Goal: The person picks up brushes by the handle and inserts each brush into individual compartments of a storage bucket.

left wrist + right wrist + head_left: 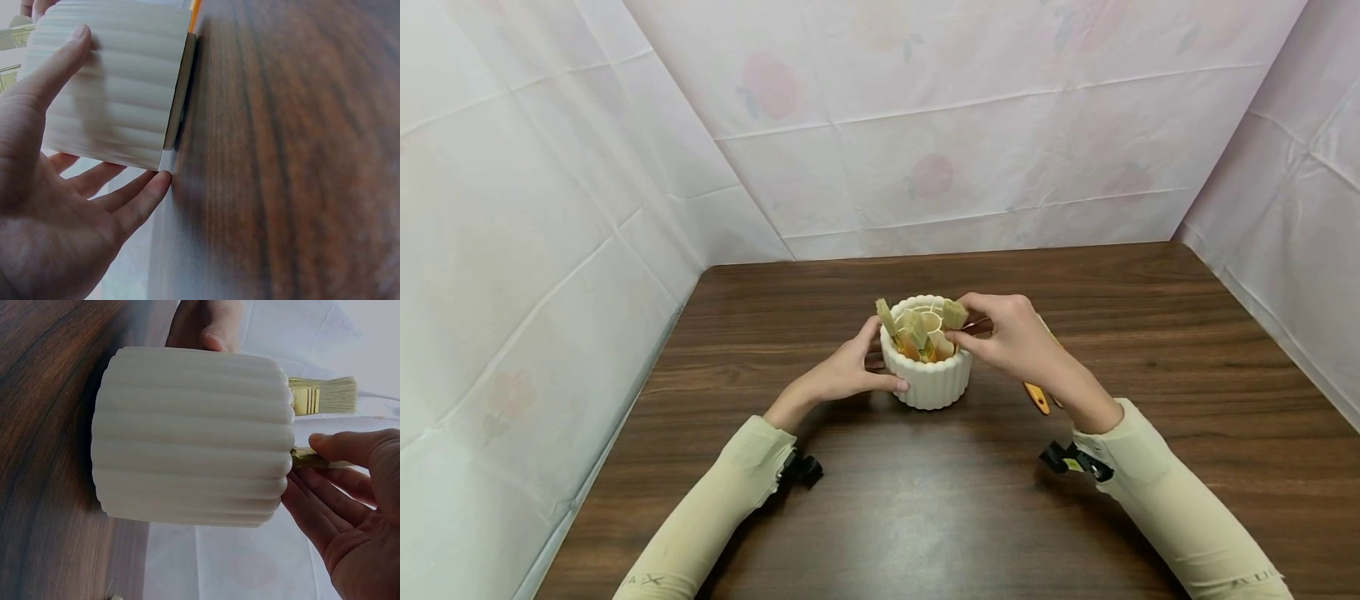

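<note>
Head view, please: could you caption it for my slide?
Left hand steadies a ribbed white pot while right hand pinches a brush.

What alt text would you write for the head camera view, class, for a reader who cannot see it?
A left hand holds a ribbed white pot on a dark wooden table, while the right hand pinches one of several paintbrushes standing in it. An orange handle lies beneath the right wrist.
</note>
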